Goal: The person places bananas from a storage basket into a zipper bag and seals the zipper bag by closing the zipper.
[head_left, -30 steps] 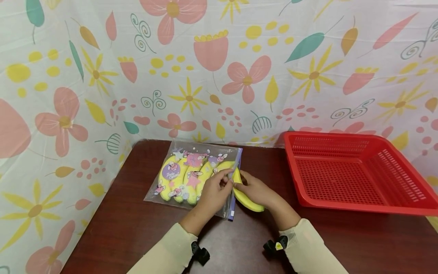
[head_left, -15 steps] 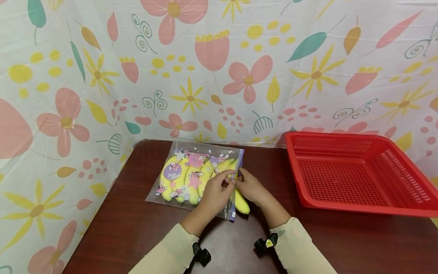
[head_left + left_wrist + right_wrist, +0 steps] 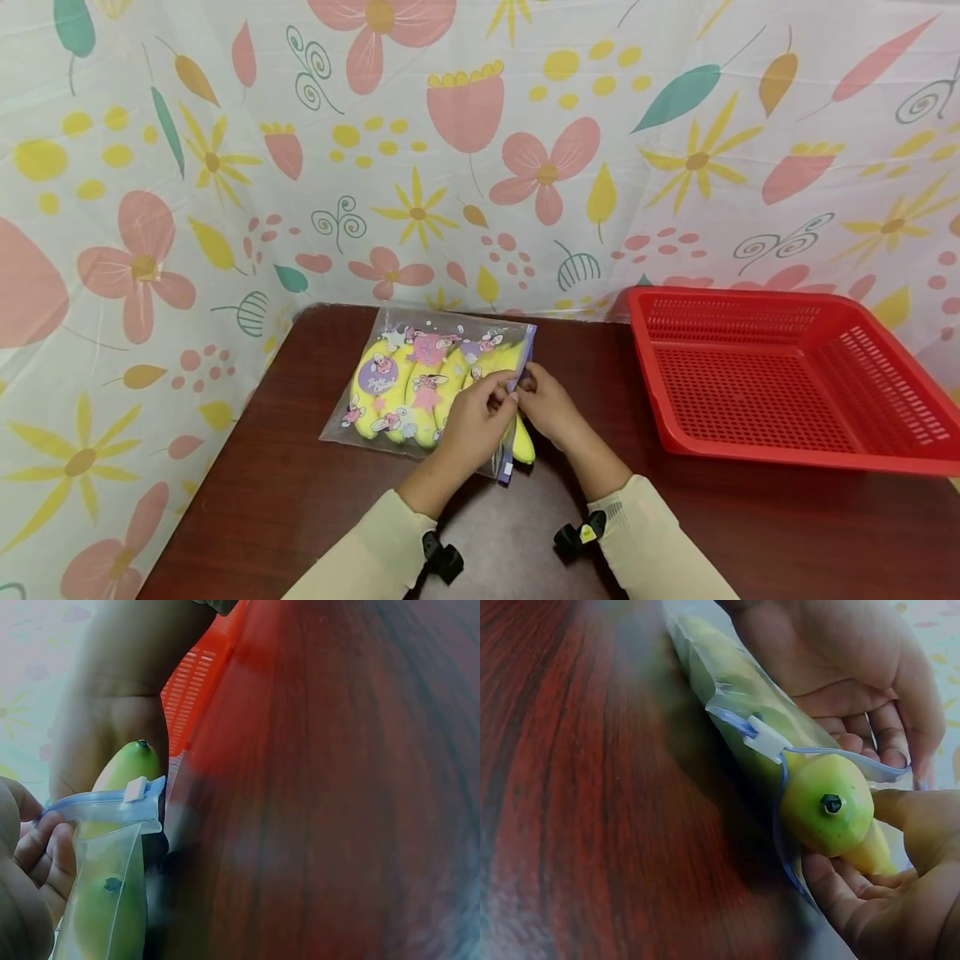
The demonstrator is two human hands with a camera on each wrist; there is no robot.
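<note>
A clear zip bag with pink and purple prints lies on the table, several yellow bananas inside. My left hand pinches the upper lip of its purple-edged mouth and lifts it. At that mouth my right hand holds another banana, partly inside the bag. Its green tip sticks out between the two lips in the right wrist view, with the right fingers under and beside it. A white zip slider sits at the near end of the mouth.
A red plastic basket with a perforated bottom stands at the right of the dark wooden table. A flower-print cloth hangs along the back and left.
My right hand has moved left, pushing the banana from beside the bag's mouth partly into it. The left hand has kept its pinch on the lip.
</note>
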